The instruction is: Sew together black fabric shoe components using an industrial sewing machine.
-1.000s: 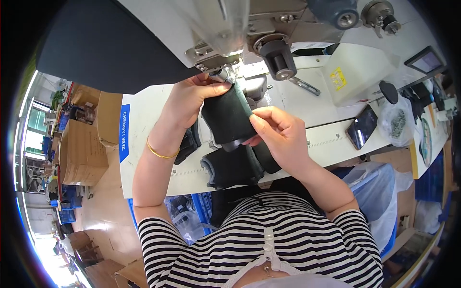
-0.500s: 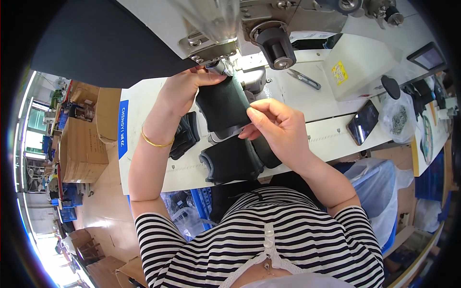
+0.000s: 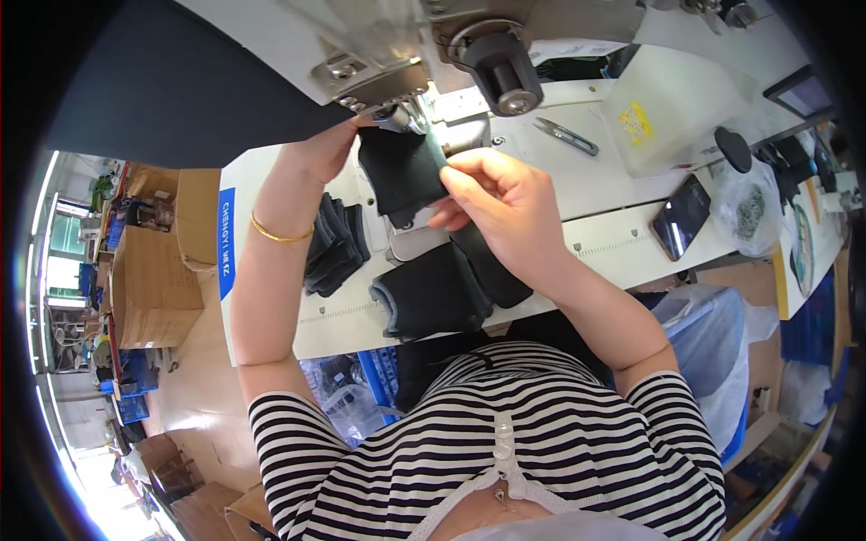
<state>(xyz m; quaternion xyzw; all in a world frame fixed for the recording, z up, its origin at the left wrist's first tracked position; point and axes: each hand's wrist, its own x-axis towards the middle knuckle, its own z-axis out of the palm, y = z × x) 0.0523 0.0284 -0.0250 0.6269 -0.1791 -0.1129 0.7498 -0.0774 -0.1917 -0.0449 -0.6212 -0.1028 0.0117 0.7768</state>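
Note:
A black fabric piece (image 3: 403, 173) with a grey-edged border lies under the presser foot (image 3: 403, 117) of a sewing machine (image 3: 379, 77). Its far left corner meets my left hand (image 3: 332, 151), whose fingers are drawn together there; the machine head hides their tips. With thumb and fingers closed, my right hand (image 3: 505, 203) pinches the fabric's right edge. Nearer to me, a thick black folded fabric piece (image 3: 433, 290) rests on the table's front part, and another black piece (image 3: 492, 270) lies partly beneath my right hand. Beside my left forearm is a stack of black fabric pieces (image 3: 336, 248).
Thread snips (image 3: 566, 135) and a phone (image 3: 681, 216) lie right on the white table (image 3: 595, 236). A clear bag (image 3: 749, 216) sits beyond the phone. A dark panel (image 3: 189, 86) overhangs the left. Blue bins with plastic liners (image 3: 699, 361) stand below; cardboard boxes (image 3: 158, 288) fill the left.
The fabric piece has shifted away from me under the presser foot, with both hands moving along. More of my left fingers is now hidden. The whole view has also shifted slightly.

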